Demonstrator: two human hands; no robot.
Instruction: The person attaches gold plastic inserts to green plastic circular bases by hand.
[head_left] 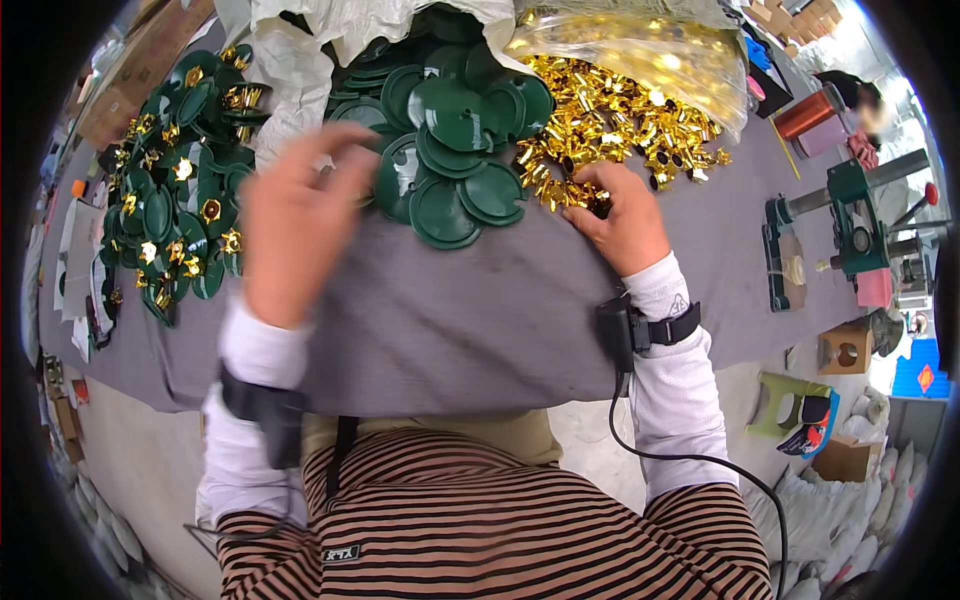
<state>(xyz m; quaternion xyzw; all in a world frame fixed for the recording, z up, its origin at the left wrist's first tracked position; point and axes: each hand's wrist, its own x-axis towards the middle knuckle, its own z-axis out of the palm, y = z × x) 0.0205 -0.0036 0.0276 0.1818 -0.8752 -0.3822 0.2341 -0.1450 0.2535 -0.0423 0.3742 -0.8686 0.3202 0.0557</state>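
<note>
Grey-covered table (480, 330) (brightly lit) above pale floor (130, 470).

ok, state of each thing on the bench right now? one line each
left hand: raised, motion-blurred, at the plain green discs; grip unclear
right hand: fingertips in the gold clips
plain green discs: loose heap, spilling from white sack
gold clips: loose pile, spilling from clear bag
discs with gold clips: heaped at left
green hand press: idle, nobody at it

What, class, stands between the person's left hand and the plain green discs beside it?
Nothing visible. The left hand, blurred, is raised beside the green discs, with only bare grey table near it. The right hand rests at the gold pieces.
</note>
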